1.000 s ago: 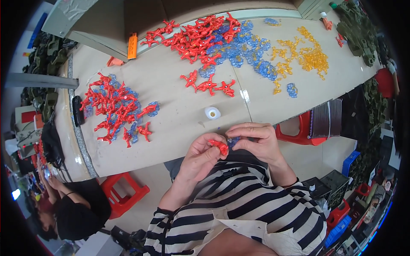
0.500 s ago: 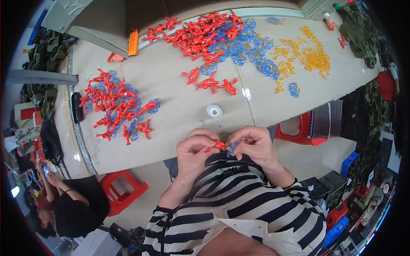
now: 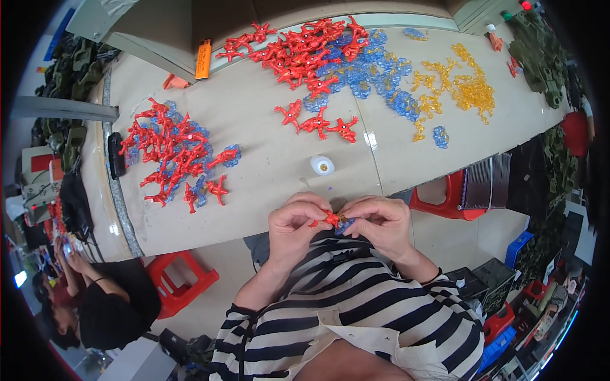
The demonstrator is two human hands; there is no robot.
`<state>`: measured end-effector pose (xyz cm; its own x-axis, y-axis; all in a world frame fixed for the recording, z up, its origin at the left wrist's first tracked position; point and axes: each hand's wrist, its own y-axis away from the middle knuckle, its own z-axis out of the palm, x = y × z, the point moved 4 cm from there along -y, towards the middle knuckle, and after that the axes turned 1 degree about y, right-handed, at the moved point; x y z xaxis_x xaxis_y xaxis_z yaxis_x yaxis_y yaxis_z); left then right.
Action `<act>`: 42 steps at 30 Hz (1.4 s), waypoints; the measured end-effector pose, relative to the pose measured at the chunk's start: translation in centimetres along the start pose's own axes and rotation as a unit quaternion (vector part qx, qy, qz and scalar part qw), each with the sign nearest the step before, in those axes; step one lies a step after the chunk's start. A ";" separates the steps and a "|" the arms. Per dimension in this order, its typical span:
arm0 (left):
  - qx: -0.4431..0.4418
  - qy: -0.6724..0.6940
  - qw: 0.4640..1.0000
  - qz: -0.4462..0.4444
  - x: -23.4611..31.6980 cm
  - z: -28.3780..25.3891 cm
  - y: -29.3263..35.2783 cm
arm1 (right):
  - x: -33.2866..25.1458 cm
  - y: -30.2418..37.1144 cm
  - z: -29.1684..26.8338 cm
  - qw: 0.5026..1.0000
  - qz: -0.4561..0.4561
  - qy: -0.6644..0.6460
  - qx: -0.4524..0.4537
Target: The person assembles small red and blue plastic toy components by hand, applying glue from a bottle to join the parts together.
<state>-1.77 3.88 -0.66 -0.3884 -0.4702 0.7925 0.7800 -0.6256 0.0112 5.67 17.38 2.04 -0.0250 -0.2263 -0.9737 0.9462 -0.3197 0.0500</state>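
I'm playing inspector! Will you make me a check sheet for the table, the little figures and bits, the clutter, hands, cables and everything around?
Surface: pale tabletop, with a visible seam.
Job's things: red figures and blue clear pieces heaped at the back, a mixed pile at left, yellow clear bits at right.
Clutter: small white container, orange object, black object.
Hands: left hand pinches a red figure; right hand pinches a blue piece against it; whether they are joined, I can't tell.
Cables: nothing seen for certain.
Surroundings: red stool and another person at left, green parts at far right.
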 end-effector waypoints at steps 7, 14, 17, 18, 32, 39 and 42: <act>-0.037 -0.034 0.999 0.013 0.1 -0.4 -0.5 | -1.3 0.0 0.5 0.983 -0.120 0.136 -0.003; -0.063 0.064 0.996 0.009 -0.8 -0.5 -0.7 | -3.0 0.3 1.4 0.952 -0.213 0.221 -0.001; -0.072 0.068 0.995 0.021 -0.9 -0.7 -0.8 | -3.2 0.4 1.5 0.946 -0.233 0.226 -0.003; -0.086 0.044 0.994 0.041 -0.6 -0.7 -0.9 | -3.1 0.4 1.6 0.945 -0.238 0.224 -0.009; -0.156 -0.133 0.978 0.030 1.2 -0.6 -1.7 | -1.7 0.5 1.3 0.935 -0.283 0.212 -0.027; -0.163 -0.210 0.962 0.056 2.8 -0.8 -1.8 | -0.5 -0.3 1.1 0.946 -0.270 0.168 -0.062; -0.113 -0.283 0.950 0.064 5.0 -1.7 -1.9 | -0.5 -1.1 0.7 0.962 -0.209 0.167 -0.050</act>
<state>-6.04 1.64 2.22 0.0788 -0.1814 0.9803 0.6537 -0.7330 -0.1882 4.40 17.16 2.62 -0.3213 0.2175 -0.9217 0.9025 -0.2245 -0.3676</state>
